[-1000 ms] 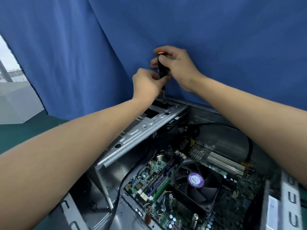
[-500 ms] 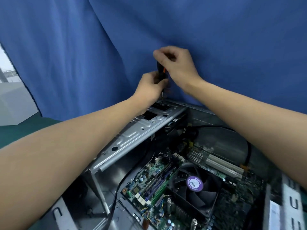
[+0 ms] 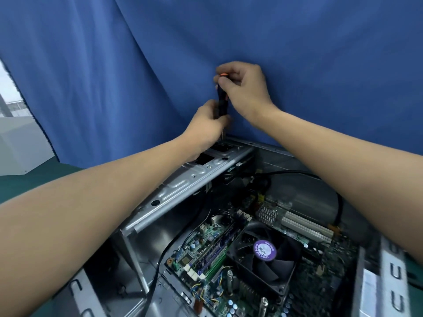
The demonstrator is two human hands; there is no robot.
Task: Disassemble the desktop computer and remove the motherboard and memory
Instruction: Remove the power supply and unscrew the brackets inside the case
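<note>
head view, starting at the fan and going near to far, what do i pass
cpu fan → metal crossbar → screwdriver, gripped by left hand low and right hand on top → blue curtain

The screwdriver [image 3: 222, 104] shows only its orange cap and a strip of black handle. The right grip [image 3: 245, 88] covers the top of the handle, and the left grip [image 3: 206, 126] hides most of the shaft, the tip and whatever the tip meets on the metal bracket [image 3: 183, 186]. Beneath that bracket the bay is too dark to read. The motherboard [image 3: 206, 252] runs off the bottom edge and lies partly under the fan [image 3: 281, 266] and the right forearm. The memory modules [image 3: 215, 250] are too small to count. The case's right wall [image 3: 384, 282] is blurred and the print on its white label [image 3: 372, 291] cannot be read. The black cable [image 3: 158, 271] leaves the frame at the bottom.
</note>
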